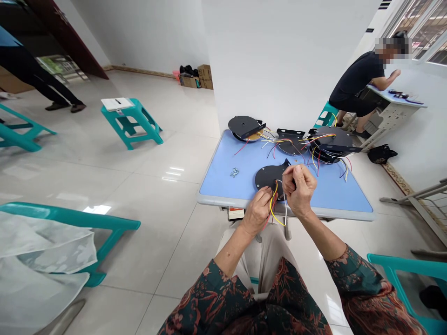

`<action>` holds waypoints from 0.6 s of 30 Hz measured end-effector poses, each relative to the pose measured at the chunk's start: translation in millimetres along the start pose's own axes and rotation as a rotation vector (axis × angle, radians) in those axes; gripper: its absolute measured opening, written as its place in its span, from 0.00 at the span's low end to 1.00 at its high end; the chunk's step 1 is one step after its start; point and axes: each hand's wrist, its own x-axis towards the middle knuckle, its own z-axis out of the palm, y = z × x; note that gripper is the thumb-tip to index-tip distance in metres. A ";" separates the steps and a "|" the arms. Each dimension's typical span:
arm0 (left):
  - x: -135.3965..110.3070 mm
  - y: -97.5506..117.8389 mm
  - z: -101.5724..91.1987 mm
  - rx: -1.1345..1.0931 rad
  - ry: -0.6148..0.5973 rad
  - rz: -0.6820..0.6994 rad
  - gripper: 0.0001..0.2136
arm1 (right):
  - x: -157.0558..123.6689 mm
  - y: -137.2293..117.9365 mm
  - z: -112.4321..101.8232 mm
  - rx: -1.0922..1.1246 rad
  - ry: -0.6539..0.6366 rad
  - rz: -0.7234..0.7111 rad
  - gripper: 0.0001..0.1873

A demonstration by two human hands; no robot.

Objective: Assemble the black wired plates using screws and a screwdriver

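Observation:
A black round plate (pixel 268 177) with coloured wires lies near the front edge of a blue table (pixel 223 184). My left hand (pixel 258 210) is closed on a bunch of yellow, red and white wires (pixel 274 209) that hang over the table edge. My right hand (pixel 299 188) is closed in a pinch just right of the plate, holding a thin wire end near the plate's rim. Both hands sit close together above the table's front edge.
Three more black wired plates (pixel 244 125) (pixel 289 139) (pixel 331 142) line the table's back edge. A small pile of screws (pixel 233 172) lies left of centre. Teal stools (pixel 134 121) stand on the floor. Another person (pixel 363 83) sits at a desk, back right.

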 end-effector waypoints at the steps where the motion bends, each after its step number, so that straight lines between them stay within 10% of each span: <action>1: 0.2 -0.1 0.2 -0.001 0.009 0.006 0.11 | -0.8 0.2 0.2 -0.028 -0.013 0.007 0.19; 8: 0.1 -0.3 -1.6 0.006 -0.019 0.008 0.12 | -1.1 -9.4 -13.2 -0.155 -0.204 0.065 0.18; 18: -1.2 -0.1 -1.3 0.000 -0.013 -0.003 0.11 | 2.7 -38.0 -37.6 -0.923 -0.397 -0.186 0.12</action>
